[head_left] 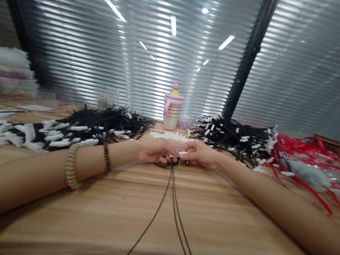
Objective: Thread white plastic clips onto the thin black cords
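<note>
My left hand point(158, 150) and my right hand point(198, 153) meet at the middle of the table, fingertips almost touching. Pinched in my left fingers are thin black cords point(172, 182), whose loose strands run down toward the near edge. A small white plastic piece point(182, 153) shows at the fingertips of my right hand, which are closed on it. Just below the fingers some black cord lies bunched on the wood. Exactly how cord and white piece join is hidden by the fingers.
Beyond my hands lie small white pieces point(173, 136) and a pink striped cup point(172, 111). Black cords with white ends are heaped at left point(94, 127) and right point(238, 139). Red straps point(305, 153) and clear bags lie far right. Window blinds point(137, 47) stand behind the wooden table point(95, 227).
</note>
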A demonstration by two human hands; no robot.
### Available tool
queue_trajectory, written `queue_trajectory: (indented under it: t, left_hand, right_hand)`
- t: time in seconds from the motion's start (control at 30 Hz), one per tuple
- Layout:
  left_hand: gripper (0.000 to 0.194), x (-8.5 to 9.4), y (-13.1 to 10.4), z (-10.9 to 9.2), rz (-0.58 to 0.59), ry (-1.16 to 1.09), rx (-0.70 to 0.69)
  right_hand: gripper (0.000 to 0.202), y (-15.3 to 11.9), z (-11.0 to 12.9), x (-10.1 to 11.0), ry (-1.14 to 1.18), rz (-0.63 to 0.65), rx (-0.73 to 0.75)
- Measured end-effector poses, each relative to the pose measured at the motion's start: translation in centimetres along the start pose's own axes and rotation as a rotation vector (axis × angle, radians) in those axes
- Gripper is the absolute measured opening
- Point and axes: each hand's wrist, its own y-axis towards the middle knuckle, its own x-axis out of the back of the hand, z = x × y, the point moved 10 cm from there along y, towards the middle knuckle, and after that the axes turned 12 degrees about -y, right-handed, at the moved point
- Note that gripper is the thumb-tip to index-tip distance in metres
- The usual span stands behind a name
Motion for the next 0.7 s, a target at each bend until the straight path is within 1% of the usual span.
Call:
queue_trajectory:
  t: [0.07,0.23,0.4,0.47,0.53,0.6,0.7]
  left_hand:
    - [0.015,0.1,0.1,0.0,-0.007,0.005,-0.012]
    - [0.018,0.4,0.1,0.1,-0.019,0.013,-0.002]
    - [0.018,0.2,0.2,0.2,0.11,-0.087,0.004]
    - [0.019,0.4,0.3,0.2,0.135,-0.107,0.009]
    - [0.021,0.8,0.4,0.1,0.122,-0.104,0.01]
    - [0.023,1.2,0.5,-0.1,0.08,-0.087,-0.003]
    - [0.023,2.0,0.5,-0.4,-0.03,-0.011,-0.028]
  right_hand:
    - [0.032,0.0,0.1,0.0,0.023,-0.022,0.015]
    - [0.035,-0.1,0.1,0.5,0.074,-0.135,0.042]
    - [0.033,-0.1,-0.1,0.9,0.114,-0.201,0.032]
    - [0.033,-0.1,-0.2,1.0,0.137,-0.217,0.027]
    - [0.033,0.0,-0.2,1.1,0.153,-0.245,0.023]
    - [0.033,0.1,-0.4,1.2,0.167,-0.274,0.015]
    - [0.032,0.2,-0.5,1.2,0.193,-0.303,0.021]
